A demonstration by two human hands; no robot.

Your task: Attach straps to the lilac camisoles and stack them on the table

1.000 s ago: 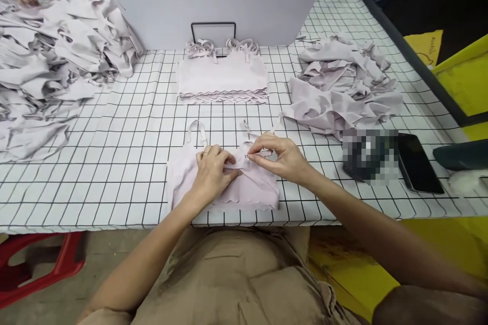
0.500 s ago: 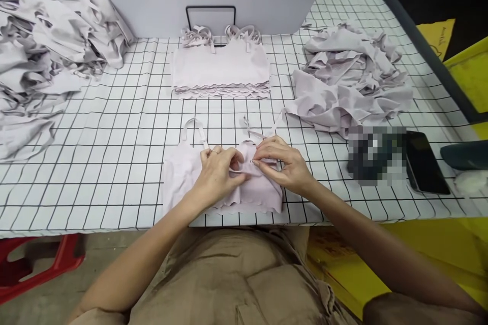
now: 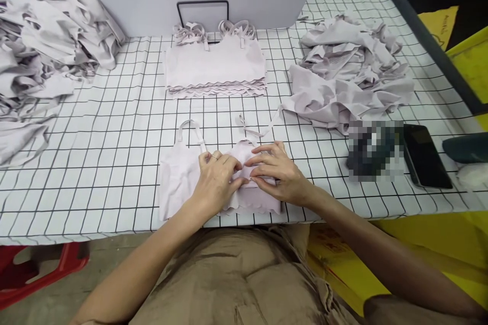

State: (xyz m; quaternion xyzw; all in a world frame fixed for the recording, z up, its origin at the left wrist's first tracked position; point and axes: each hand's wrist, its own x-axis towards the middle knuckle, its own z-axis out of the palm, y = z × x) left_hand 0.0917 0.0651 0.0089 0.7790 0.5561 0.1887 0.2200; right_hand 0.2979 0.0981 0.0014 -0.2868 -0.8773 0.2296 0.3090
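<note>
The pale lilac, soft-fabric strappy top (image 3: 183,175) lies by the near edge of the worktop covered in white, black-gridded cloth (image 3: 114,162), its long axis running left to right. Both hands bear on it, fingertips nearly facing over its right half: the left hand (image 3: 216,177) has its fingers curled, the right hand (image 3: 279,175) has its outer fingers spread; whether either pinches cloth I cannot tell. The right is nearer the thin lilac strap (image 3: 256,134) lying just beyond

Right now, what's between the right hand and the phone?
Head view: from right hand to phone, checked cloth, then a dark pixelated object close beside the phone; can't tell if those two touch.
</note>
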